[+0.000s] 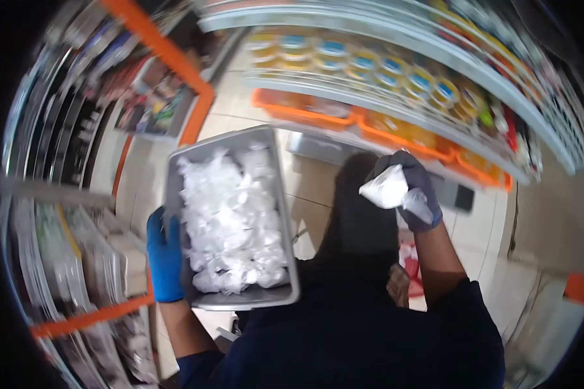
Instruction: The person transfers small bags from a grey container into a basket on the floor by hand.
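Note:
My left hand [165, 256], in a blue glove, grips the side of a grey plastic bin [285, 214], its fingers over the left wall. Heaped inside the bin are several small clear plastic bags with white contents [230, 214]. My right hand [418, 198], in a dark grey glove, is held out to the right, apart from the bin. Its fingers are closed around a small plastic bag of white contents [386, 188], which sticks out to the left of the hand.
Ahead, a shelf [370, 97] carries a row of yellow jars [360, 65] with blue-and-white lids. Orange trays [396, 133] sit below it. On the left stand orange-framed racks [97, 318] with bagged goods. Pale floor tiles [308, 175] show between.

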A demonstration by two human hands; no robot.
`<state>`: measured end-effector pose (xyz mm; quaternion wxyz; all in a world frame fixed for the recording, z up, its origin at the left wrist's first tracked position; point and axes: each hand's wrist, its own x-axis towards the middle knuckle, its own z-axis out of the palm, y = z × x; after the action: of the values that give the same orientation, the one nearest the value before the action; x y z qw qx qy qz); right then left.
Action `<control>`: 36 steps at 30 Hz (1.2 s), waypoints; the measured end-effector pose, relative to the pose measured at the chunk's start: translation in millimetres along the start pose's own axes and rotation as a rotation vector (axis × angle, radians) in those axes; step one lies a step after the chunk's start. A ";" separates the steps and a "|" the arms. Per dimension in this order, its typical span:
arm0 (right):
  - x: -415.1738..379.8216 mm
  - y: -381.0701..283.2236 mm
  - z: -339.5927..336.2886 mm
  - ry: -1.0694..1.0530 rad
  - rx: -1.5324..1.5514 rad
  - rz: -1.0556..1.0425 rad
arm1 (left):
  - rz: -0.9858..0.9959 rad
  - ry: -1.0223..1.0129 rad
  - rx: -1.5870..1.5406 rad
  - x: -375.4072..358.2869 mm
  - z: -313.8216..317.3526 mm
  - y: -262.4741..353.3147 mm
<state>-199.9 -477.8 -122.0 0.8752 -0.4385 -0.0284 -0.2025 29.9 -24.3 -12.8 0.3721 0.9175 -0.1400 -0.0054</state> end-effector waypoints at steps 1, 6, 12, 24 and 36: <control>29.1 8.1 20.8 -0.119 0.029 0.018 | 0.153 0.140 0.100 -0.5 2.3 -13.6; 110.1 37.3 164.8 -0.441 0.137 0.315 | 0.089 0.123 -0.367 -18.9 -20.9 31.3; 129.2 88.0 263.8 -0.576 -0.410 0.488 | 0.349 -0.087 -0.118 -24.9 -39.1 31.9; 132.7 120.8 315.7 -0.633 -0.547 0.374 | -0.083 -0.010 -0.563 -20.4 -44.1 -10.9; 199.7 112.3 255.5 -0.818 -1.421 -0.218 | -0.051 0.481 -0.023 -15.8 -49.9 -34.6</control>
<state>58.3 -284.6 -4.7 0.2854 -0.9211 -0.2522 -0.0802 29.2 37.4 -1.8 0.4047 0.8914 -0.0239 0.2024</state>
